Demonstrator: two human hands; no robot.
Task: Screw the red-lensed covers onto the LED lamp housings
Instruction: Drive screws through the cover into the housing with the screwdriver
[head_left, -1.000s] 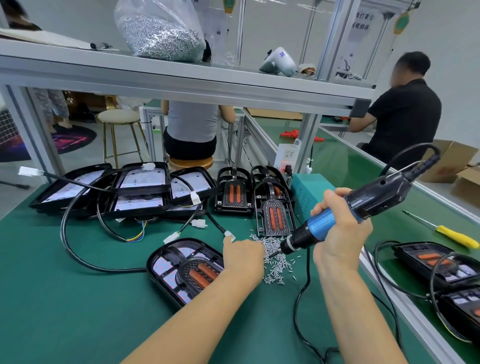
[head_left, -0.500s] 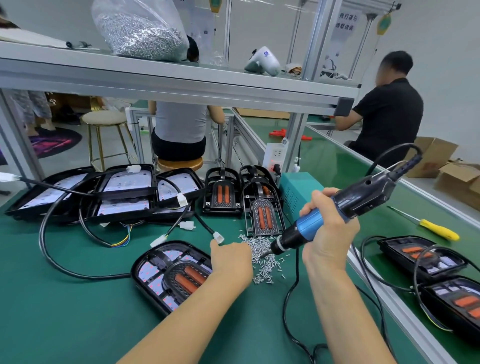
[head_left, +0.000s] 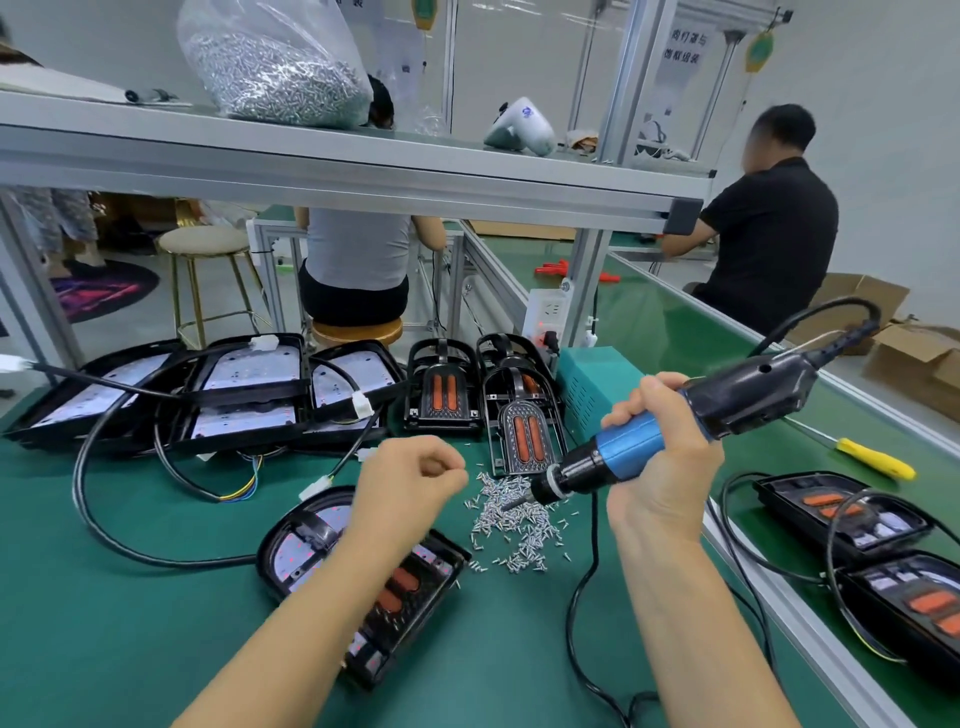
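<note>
A black LED lamp housing (head_left: 306, 545) lies on the green mat, its red-lensed cover (head_left: 402, 582) partly hidden under my left forearm. My left hand (head_left: 410, 488) hovers above it, fingers curled, thumb and forefinger pinched as around a small screw. A pile of loose screws (head_left: 514, 525) lies just to its right. My right hand (head_left: 660, 462) grips a blue and black electric screwdriver (head_left: 727, 400), whose bit tip touches the top of the pile. Two loose red-lensed covers (head_left: 524, 436) stand behind the pile.
Open housings with white LED boards (head_left: 244, 395) and black cables (head_left: 104, 519) crowd the left back. A teal power box (head_left: 592, 379) sits behind my right hand. Lamps with covers (head_left: 831, 509) and a yellow screwdriver (head_left: 872, 460) lie on the right belt. People work beyond the frame.
My left hand has lifted off the screw pile and drawn back left over the housing, fingers curled. The screwdriver tip stays at the pile.
</note>
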